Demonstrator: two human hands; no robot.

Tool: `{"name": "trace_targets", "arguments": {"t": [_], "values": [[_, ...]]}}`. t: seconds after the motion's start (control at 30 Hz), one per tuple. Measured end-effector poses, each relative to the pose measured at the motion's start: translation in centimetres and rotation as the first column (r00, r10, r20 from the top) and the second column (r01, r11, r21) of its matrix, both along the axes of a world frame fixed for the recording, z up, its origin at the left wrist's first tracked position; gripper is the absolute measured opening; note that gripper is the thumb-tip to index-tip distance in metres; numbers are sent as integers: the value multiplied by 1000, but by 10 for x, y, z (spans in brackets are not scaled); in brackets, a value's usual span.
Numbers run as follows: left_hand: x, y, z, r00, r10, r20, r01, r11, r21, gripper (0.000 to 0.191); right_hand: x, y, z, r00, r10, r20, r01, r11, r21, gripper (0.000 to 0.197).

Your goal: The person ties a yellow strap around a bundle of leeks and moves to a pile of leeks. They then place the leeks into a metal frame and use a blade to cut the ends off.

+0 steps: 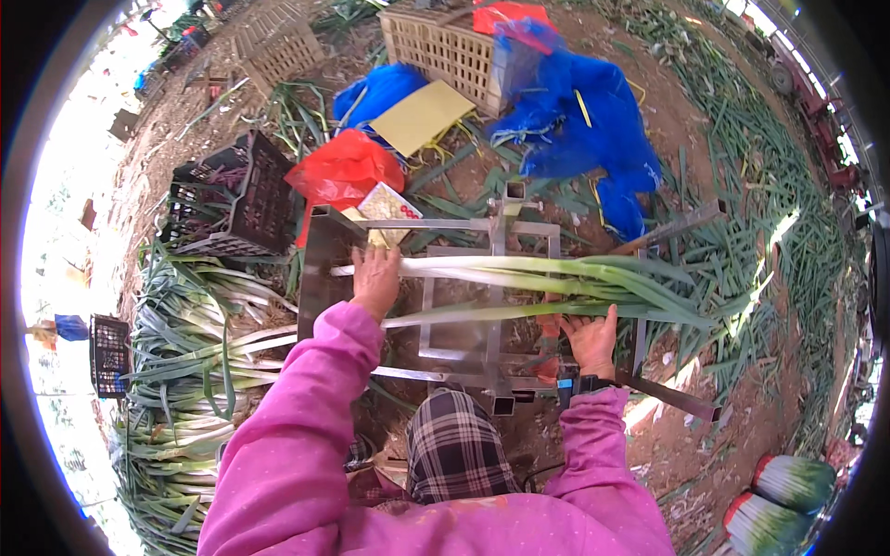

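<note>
Several long green onions (480, 272) lie crosswise on a metal frame (498, 299), white ends to the left and green leaves to the right. My left hand (376, 278) lies over the white stalks near their ends, fingers pointing away from me; its grip under the palm is hidden. A separate stalk (445, 316) runs slightly nearer to me, below the others. My right hand (591, 340) is at the near side of the green leaves, palm up, fingers spread and thumb raised. Its fingertips are close to the lowest leaves; contact is unclear.
Piled green onions (188, 417) lie left of the frame. A black plastic crate (257, 194), red plastic bag (348, 167), beige crate (445, 52) and blue mesh bags (591, 118) lie beyond. Cut leaves (758, 208) cover ground at right, with tied bundles (793, 483) at lower right.
</note>
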State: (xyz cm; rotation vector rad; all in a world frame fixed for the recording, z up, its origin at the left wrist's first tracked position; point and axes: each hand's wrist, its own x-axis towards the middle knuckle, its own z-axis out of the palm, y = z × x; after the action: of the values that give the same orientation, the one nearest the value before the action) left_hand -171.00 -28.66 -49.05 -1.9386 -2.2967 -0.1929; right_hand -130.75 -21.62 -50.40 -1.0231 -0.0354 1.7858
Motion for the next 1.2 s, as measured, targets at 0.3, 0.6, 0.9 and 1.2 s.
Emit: {"name": "trace_targets", "arguments": {"t": [0.3, 0.6, 0.9, 1.2], "values": [[63, -47, -38, 887, -150, 437, 253, 949, -188, 33, 41, -17, -3, 779, 114, 616, -37, 990, -137, 27], [48, -80, -10, 856, -342, 388, 373, 928, -4, 26, 9, -32, 30, -412, -563, 716, -902, 363, -233, 30], [65, -129, -20, 907, -322, 271, 362, 926, -112, 40, 20, -78, 6, -341, -507, 792, -933, 289, -216, 22], [117, -4, 3, 876, -445, 188, 473, 868, -149, 28, 14, -84, 11, -293, -534, 793, -939, 316, -135, 30]]}}
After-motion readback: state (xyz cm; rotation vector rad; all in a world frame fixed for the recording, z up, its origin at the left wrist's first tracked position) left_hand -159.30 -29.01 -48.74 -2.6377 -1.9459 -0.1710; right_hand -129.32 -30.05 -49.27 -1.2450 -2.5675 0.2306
